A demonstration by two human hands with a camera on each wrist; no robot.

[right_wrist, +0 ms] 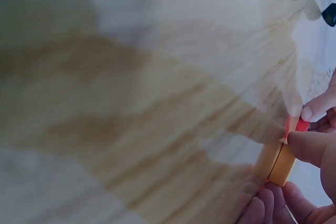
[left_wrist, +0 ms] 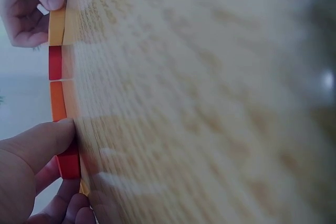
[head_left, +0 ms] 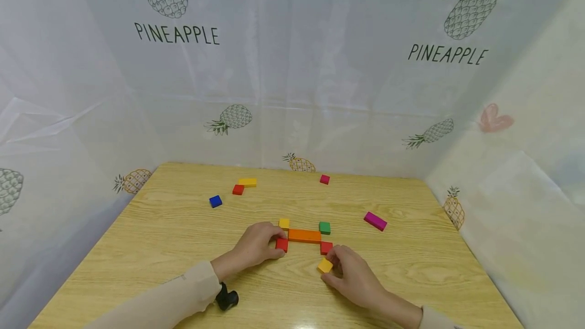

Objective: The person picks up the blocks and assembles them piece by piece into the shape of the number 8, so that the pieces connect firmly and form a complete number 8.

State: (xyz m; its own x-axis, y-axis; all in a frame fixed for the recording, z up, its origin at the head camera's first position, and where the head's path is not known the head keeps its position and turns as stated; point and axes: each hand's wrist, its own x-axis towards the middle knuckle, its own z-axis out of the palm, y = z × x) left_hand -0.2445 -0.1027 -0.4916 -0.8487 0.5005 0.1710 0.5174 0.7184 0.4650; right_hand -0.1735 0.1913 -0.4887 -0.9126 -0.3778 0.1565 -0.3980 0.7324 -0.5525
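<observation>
My left hand (head_left: pixel 257 244) pinches a red block (head_left: pixel 282 244) between thumb and fingers, at the left end of a long orange block (head_left: pixel 304 236). In the left wrist view, the thumb presses on that red block (left_wrist: pixel 69 163). My right hand (head_left: pixel 354 273) pinches a yellow block (head_left: pixel 325 265), which sits turned at an angle on the table. Just beyond it, a second red block (head_left: pixel 326 248) lies by the orange block's right end. Another yellow block (head_left: pixel 284 224) and a green block (head_left: pixel 324 228) lie at the orange block's far corners.
Farther back on the wooden table (head_left: pixel 160 222) lie a blue block (head_left: pixel 216 201), a red block (head_left: pixel 238 190), a long yellow block (head_left: pixel 248 183) and a small pink block (head_left: pixel 325 179). A magenta block (head_left: pixel 375 221) lies to the right. Near my left sleeve is a black object (head_left: pixel 227 297).
</observation>
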